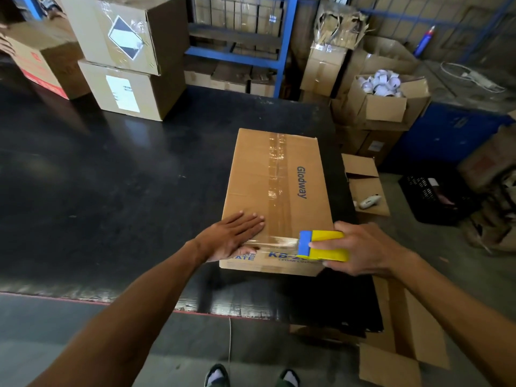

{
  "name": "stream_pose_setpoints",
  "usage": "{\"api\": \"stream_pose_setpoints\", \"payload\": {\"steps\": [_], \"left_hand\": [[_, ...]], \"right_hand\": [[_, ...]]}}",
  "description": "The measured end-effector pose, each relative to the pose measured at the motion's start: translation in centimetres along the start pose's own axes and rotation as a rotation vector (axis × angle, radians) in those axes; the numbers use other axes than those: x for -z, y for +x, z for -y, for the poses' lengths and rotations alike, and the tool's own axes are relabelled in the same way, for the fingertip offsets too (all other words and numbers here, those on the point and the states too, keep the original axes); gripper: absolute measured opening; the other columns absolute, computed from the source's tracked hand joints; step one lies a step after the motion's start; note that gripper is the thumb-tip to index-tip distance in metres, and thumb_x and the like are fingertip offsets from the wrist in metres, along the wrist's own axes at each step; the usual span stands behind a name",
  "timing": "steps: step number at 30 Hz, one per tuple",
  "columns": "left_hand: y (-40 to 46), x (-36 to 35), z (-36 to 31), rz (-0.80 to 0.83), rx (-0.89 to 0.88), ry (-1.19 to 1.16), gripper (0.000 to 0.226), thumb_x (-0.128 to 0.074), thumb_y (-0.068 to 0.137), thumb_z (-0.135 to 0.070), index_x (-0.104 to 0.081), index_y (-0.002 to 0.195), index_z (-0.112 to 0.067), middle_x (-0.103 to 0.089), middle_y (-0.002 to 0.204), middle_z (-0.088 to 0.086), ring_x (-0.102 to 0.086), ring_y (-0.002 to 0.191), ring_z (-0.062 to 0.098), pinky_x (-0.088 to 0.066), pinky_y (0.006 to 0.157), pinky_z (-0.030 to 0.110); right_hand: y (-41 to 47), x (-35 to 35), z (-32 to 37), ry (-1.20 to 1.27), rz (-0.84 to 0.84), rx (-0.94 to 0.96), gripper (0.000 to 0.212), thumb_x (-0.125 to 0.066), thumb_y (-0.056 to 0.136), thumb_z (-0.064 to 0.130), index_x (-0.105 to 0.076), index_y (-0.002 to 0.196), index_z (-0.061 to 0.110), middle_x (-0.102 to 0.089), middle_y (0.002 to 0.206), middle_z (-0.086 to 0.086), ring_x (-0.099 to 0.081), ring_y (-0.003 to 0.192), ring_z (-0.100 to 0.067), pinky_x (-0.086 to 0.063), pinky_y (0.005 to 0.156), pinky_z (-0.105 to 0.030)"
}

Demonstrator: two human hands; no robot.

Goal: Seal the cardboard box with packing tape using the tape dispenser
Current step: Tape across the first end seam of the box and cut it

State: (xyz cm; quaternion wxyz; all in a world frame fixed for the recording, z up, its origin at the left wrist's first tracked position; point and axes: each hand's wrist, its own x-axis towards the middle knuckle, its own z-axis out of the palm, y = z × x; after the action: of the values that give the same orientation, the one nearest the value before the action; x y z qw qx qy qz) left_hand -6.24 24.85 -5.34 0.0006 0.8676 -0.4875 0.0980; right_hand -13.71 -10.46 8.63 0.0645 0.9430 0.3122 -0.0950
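Note:
A long brown cardboard box (251, 177) printed "Glodway" lies on the black table (97, 177), its top seam covered by a strip of clear tape (276, 174). My left hand (233, 236) presses flat on the box's near left corner, thumb over the front edge. My right hand (360, 248) grips a yellow tape dispenser (325, 245) with a blue front, at the near right corner. A band of clear tape (275, 242) stretches along the near top edge from the dispenser to my left hand.
Two stacked sealed boxes (125, 60) and a red-printed box (42, 62) stand at the table's far left. Right of the table are open cartons (388, 104), one holding white items, a black crate (435, 196) and flattened cardboard (405, 344) on the floor. Blue shelving (282, 46) stands behind.

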Motion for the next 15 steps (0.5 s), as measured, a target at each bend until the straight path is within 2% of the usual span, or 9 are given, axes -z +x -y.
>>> {"api": "stream_pose_setpoints", "payload": {"steps": [3, 8, 10, 13, 15], "left_hand": [[-0.2, 0.1, 0.0, 0.002, -0.001, 0.031, 0.071, -0.034, 0.104, -0.054, -0.027, 0.157, -0.008, -0.025, 0.165, 0.009, -0.021, 0.153, 0.023, -0.019, 0.123, 0.043], [0.0, 0.8, -0.2, 0.057, -0.035, 0.064, 0.077, -0.028, 0.105, -0.058, -0.007, 0.160, -0.009, -0.013, 0.167, 0.011, -0.011, 0.155, 0.026, -0.011, 0.124, 0.045], [0.3, 1.4, -0.8, 0.065, -0.059, 0.103, 0.079, -0.027, 0.104, -0.060, -0.010, 0.160, -0.007, -0.012, 0.167, 0.014, -0.009, 0.154, 0.031, -0.007, 0.123, 0.047], [4.1, 2.1, -3.7, -0.012, -0.088, 0.095, 0.076, -0.030, 0.104, -0.056, -0.019, 0.158, -0.005, -0.018, 0.165, 0.019, -0.014, 0.153, 0.035, -0.009, 0.124, 0.048], [7.6, 1.3, -6.2, -0.034, -0.085, 0.076, 0.072, -0.026, 0.105, -0.053, -0.016, 0.157, -0.004, -0.021, 0.164, 0.019, -0.018, 0.153, 0.034, -0.010, 0.125, 0.046]], "right_hand": [[-2.9, -1.2, -2.3, 0.026, -0.015, 0.003, 0.057, -0.042, 0.081, 0.073, -0.044, 0.134, 0.054, -0.052, 0.091, 0.002, -0.041, 0.057, -0.007, -0.018, 0.048, -0.017], [-3.5, -3.0, -3.5, 0.064, -0.061, 0.007, 0.054, -0.045, 0.080, 0.069, -0.049, 0.131, 0.053, -0.053, 0.090, 0.002, -0.047, 0.054, -0.010, -0.029, 0.049, -0.022], [-3.7, -3.2, -3.6, 0.058, -0.051, 0.003, 0.055, -0.042, 0.080, 0.070, -0.051, 0.131, 0.053, -0.052, 0.093, 0.002, -0.047, 0.057, -0.010, -0.031, 0.050, -0.024], [-3.5, -3.2, -3.9, 0.056, -0.039, -0.024, 0.059, -0.032, 0.078, 0.072, -0.047, 0.133, 0.056, -0.051, 0.101, 0.002, -0.053, 0.065, -0.015, -0.040, 0.057, -0.027], [-3.5, -3.4, -4.1, 0.070, -0.076, -0.020, 0.058, -0.034, 0.078, 0.071, -0.048, 0.132, 0.057, -0.052, 0.099, 0.002, -0.054, 0.065, -0.017, -0.043, 0.058, -0.029]]}}
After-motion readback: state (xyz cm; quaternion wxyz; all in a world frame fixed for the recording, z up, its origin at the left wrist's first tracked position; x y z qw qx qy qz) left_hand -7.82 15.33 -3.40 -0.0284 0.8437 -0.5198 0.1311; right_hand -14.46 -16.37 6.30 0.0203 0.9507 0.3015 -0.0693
